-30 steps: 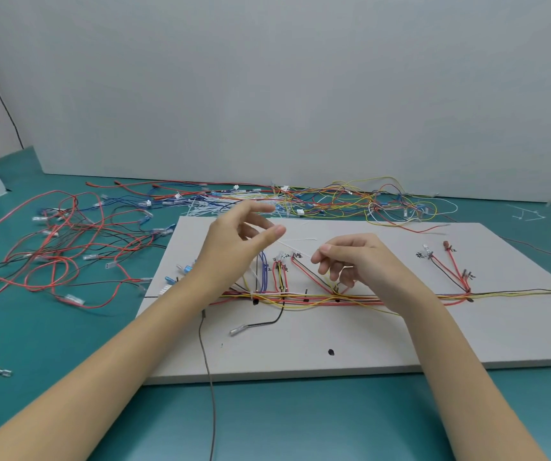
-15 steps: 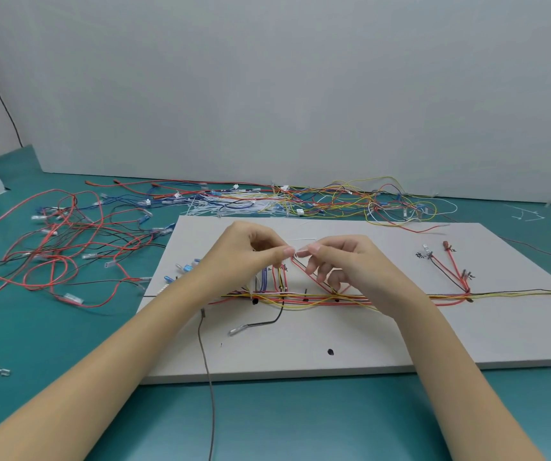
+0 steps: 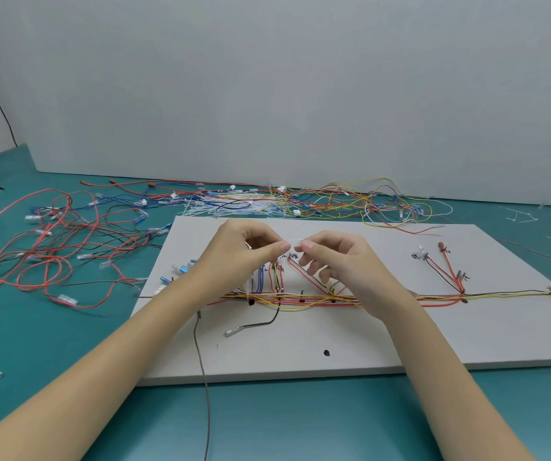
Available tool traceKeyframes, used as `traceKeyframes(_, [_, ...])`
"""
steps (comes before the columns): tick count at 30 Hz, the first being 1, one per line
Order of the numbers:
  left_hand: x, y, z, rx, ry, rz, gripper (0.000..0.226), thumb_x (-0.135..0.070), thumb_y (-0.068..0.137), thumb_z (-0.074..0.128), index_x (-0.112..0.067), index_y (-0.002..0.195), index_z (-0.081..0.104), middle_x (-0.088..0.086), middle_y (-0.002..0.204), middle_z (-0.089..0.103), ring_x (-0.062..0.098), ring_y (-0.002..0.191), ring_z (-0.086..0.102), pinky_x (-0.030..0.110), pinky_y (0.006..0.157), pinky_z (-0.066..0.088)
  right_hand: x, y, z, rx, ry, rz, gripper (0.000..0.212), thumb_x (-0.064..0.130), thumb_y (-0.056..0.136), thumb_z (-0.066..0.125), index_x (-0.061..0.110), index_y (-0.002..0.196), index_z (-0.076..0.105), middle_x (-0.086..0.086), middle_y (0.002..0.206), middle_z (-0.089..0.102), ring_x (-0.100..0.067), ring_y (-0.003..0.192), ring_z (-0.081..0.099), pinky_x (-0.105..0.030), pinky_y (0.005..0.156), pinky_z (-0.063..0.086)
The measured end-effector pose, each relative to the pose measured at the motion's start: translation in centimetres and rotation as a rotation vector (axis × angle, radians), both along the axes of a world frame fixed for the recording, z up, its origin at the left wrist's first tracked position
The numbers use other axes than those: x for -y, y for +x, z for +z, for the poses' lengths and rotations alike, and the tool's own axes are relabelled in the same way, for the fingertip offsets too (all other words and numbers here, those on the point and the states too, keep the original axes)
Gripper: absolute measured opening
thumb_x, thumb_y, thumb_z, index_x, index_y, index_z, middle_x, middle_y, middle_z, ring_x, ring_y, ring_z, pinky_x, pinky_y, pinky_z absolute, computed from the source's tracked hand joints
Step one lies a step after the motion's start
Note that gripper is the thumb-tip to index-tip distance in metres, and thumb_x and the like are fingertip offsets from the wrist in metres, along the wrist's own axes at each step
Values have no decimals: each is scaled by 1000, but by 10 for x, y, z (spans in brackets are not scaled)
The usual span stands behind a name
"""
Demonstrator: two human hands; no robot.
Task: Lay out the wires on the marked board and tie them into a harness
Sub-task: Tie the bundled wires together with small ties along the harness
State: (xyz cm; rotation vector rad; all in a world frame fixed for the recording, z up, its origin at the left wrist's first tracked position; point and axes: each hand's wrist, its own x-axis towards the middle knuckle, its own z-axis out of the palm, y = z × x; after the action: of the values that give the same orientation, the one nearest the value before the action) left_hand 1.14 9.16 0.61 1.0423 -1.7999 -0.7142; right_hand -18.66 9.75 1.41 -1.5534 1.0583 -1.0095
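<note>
Your left hand (image 3: pixel 251 251) and right hand (image 3: pixel 330 257) meet fingertip to fingertip above the marked board (image 3: pixel 400 327), both pinching a thin white tie (image 3: pixel 295 241) that is barely visible between them. The laid wires (image 3: pixel 317 298) run along the board's middle, under your right wrist, with branches rising toward your fingers. The risk I see is the slim tie slipping from so light a pinch, or your right wrist dragging the unbound run off its marks as you lower. The board's near half is mostly bare, apart from a black lead (image 3: pixel 254 324); loose wires (image 3: pixel 61 247) crowd the table (image 3: pixel 300 420) left and behind.
</note>
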Motion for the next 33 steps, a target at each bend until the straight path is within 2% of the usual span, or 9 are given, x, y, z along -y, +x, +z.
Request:
traceKeyframes(7, [1, 4, 2, 13, 61, 13, 9, -19, 86, 72, -15, 78, 75, -8, 64, 70, -3, 58, 59, 7, 55, 41, 2, -2, 1, 46, -16, -68, 18, 15, 96, 58, 10, 86, 73, 1, 70, 68, -10, 63, 58, -18, 52, 42])
traceKeyframes(12, [7, 17, 6, 98, 164, 9, 10, -25, 85, 73, -22, 76, 74, -8, 70, 72, -3, 63, 63, 7, 59, 45, 7, -8, 2, 33, -66, -234, 19, 10, 91, 62, 12, 76, 73, 2, 63, 66, -7, 58, 56, -16, 48, 38])
traceKeyframes(16, [14, 29, 2, 283, 236, 48, 15, -29, 83, 75, -23, 69, 75, 0, 65, 67, 5, 57, 51, 22, 58, 41, 13, -22, 1, -88, -128, -425, 15, 7, 82, 65, 7, 68, 71, 6, 53, 63, -2, 50, 51, -10, 46, 39])
traceKeyframes(19, [13, 28, -2, 332, 243, 37, 16, -26, 81, 76, -29, 65, 75, 6, 71, 69, 8, 59, 49, 29, 60, 42, 16, -31, 0, -173, -126, -499, 14, 9, 77, 66, 9, 64, 69, 6, 51, 63, 0, 45, 48, -14, 46, 39])
traceKeyframes(21, [11, 25, -2, 367, 227, 35, 17, -22, 77, 75, -32, 64, 74, 2, 70, 67, 4, 54, 45, 24, 57, 41, 17, -31, -2, -235, -109, -503, 14, 12, 75, 66, 10, 61, 68, 1, 55, 65, -3, 46, 47, -22, 51, 38])
traceKeyframes(24, [8, 20, -7, 477, 210, 37, 8, -22, 74, 74, -28, 70, 74, -6, 67, 59, 0, 53, 46, 12, 49, 36, 17, -26, -5, -293, -92, -462, 15, 12, 74, 66, 10, 59, 68, -7, 60, 67, -11, 48, 46, -24, 52, 35])
traceKeyframes(28, [8, 14, -11, 535, 208, 85, 6, -25, 73, 75, -29, 69, 75, -13, 63, 60, -4, 56, 51, 15, 50, 39, 16, -18, -10, -318, -65, -405, 16, 12, 76, 66, 12, 60, 68, -1, 57, 64, -5, 39, 39, -21, 47, 32])
traceKeyframes(33, [8, 14, -13, 509, 197, 114, 8, -31, 69, 80, -37, 67, 75, -11, 69, 61, -4, 59, 52, 18, 52, 42, 15, -12, -14, -349, -40, -348, 16, 12, 77, 65, 6, 65, 72, -6, 59, 66, -13, 48, 48, -23, 51, 42])
